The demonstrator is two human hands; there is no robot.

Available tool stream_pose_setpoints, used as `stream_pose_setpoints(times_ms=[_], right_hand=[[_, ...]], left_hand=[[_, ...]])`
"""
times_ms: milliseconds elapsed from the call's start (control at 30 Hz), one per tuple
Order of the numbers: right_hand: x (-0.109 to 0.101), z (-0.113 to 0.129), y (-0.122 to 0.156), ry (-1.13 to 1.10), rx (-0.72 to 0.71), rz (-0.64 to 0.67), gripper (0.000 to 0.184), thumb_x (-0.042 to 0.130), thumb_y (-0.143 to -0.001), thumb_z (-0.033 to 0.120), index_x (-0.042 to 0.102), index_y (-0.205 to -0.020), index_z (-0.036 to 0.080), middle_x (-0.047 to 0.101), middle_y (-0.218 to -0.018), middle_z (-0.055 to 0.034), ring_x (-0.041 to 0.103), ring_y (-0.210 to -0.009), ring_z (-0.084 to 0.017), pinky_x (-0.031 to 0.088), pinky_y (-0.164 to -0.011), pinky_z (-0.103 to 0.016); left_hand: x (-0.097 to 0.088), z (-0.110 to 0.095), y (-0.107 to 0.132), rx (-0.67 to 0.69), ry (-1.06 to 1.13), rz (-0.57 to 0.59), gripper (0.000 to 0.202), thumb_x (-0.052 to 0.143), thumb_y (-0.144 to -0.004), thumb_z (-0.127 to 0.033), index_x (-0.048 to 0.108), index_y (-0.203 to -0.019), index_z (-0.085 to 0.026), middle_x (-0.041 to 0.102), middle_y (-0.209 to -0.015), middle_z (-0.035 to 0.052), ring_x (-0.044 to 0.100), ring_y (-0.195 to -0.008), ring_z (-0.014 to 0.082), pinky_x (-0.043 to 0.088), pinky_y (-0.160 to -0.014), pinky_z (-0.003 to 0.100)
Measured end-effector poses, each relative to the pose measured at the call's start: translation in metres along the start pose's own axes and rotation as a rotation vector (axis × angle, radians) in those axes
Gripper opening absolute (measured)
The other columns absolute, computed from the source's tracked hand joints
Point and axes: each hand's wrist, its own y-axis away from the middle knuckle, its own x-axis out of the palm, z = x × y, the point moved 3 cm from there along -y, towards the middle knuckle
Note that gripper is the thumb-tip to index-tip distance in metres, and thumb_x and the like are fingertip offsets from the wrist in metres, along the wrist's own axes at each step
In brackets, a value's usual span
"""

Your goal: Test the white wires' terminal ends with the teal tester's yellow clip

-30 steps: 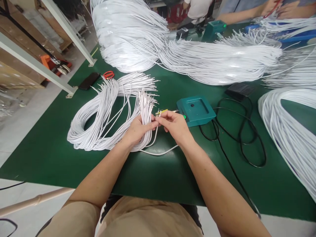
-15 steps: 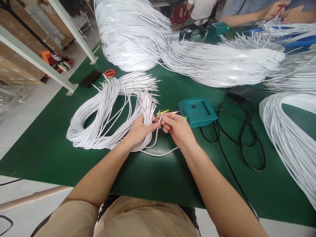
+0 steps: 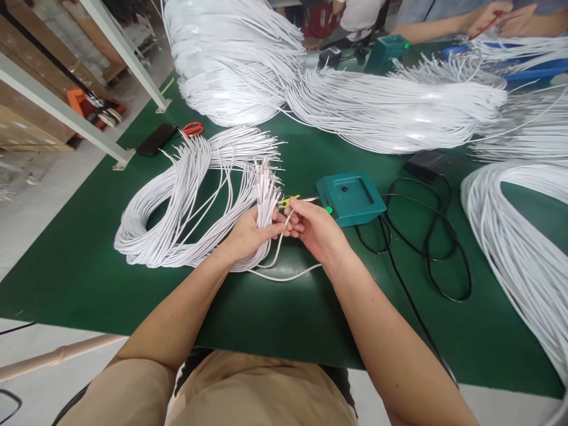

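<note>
My left hand (image 3: pixel 251 235) is closed around a bunch of white cables (image 3: pixel 266 204), their tips standing up above the fingers. Close beside it, my right hand (image 3: pixel 317 228) pinches a single white cable (image 3: pixel 283 229) near its end. That cable curves down below the hands. Just beyond the fingertips are yellow tweezers or a similar slim yellow tool (image 3: pixel 288 202), partly hidden by my right hand. A teal device (image 3: pixel 352 198) with a green light sits to the right of my right hand. The rest of the bundle forms a loop (image 3: pixel 146 236) on the left.
Large bundles of white cable (image 3: pixel 390 112) lie across the back, and another coil (image 3: pixel 501 219) is at the right. A black cord (image 3: pixel 430 254) loops over the green table (image 3: pixel 275 319). Red-handled scissors (image 3: pixel 193 129) and a dark phone-like object (image 3: pixel 156 140) lie back left. A co-worker's hands (image 3: pixel 501 21) hold a red tool.
My right hand's fingers have shifted on the single cable, which now leans more to the right. The left hand keeps its hold on the bunch. The whole view has moved slightly.
</note>
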Motion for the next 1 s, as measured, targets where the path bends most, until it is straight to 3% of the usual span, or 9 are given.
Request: stream_pose_setpoints(times_ms=[300,500,667,867,1000], right_hand=[[-0.003,-0.004,-0.003,-0.106,0.035,0.046,0.032,0.081,-0.066,0.042,0.07,-0.079,0.015,0.051,-0.063,0.0044,0.044,-0.055,-0.006,0.042,-0.06,-0.024],[-0.004,0.0,-0.001,0.015,-0.086,-0.041,0.029,0.077,-0.069,0.042,0.07,-0.075,0.015,0.059,-0.066,0.0013,0.046,-0.056,-0.007,0.04,-0.057,-0.024],[0.0,0.006,0.003,0.113,-0.136,-0.123,0.018,0.078,-0.065,0.031,0.072,-0.072,0.015,0.059,-0.057,0.0028,0.048,-0.053,-0.007,0.042,-0.058,-0.023],[-0.001,0.013,0.005,0.321,-0.207,-0.214,0.012,0.073,-0.064,0.027,0.069,-0.066,0.016,0.064,-0.064,0.0018,0.051,-0.056,-0.007,0.044,-0.057,-0.022],[-0.005,0.015,0.005,0.423,-0.142,-0.241,0.011,0.067,-0.063,0.024,0.061,-0.057,0.017,0.055,-0.054,0.0048,0.048,-0.051,-0.008,0.044,-0.05,-0.022]], left_hand=[[-0.008,0.003,-0.003,0.068,0.048,-0.027,0.028,0.076,-0.072,-0.027,0.055,-0.087,-0.015,0.063,-0.085,0.0003,0.061,-0.069,0.0102,0.051,-0.069,0.026],[-0.008,0.004,-0.004,0.093,0.087,-0.025,0.029,0.075,-0.073,-0.027,0.054,-0.09,-0.016,0.063,-0.085,-0.0004,0.064,-0.072,0.0119,0.05,-0.067,0.025],[-0.008,0.002,-0.004,0.093,0.046,-0.026,0.028,0.075,-0.073,-0.026,0.055,-0.09,-0.016,0.063,-0.084,0.0001,0.064,-0.072,0.0119,0.05,-0.064,0.023],[-0.007,-0.002,-0.002,0.059,-0.007,-0.011,0.027,0.074,-0.074,-0.027,0.055,-0.09,-0.016,0.065,-0.084,0.0007,0.066,-0.074,0.0133,0.048,-0.06,0.021],[-0.007,-0.003,-0.002,0.041,-0.023,-0.015,0.028,0.074,-0.073,-0.029,0.055,-0.089,-0.016,0.066,-0.085,0.0014,0.066,-0.075,0.0142,0.048,-0.06,0.022]])
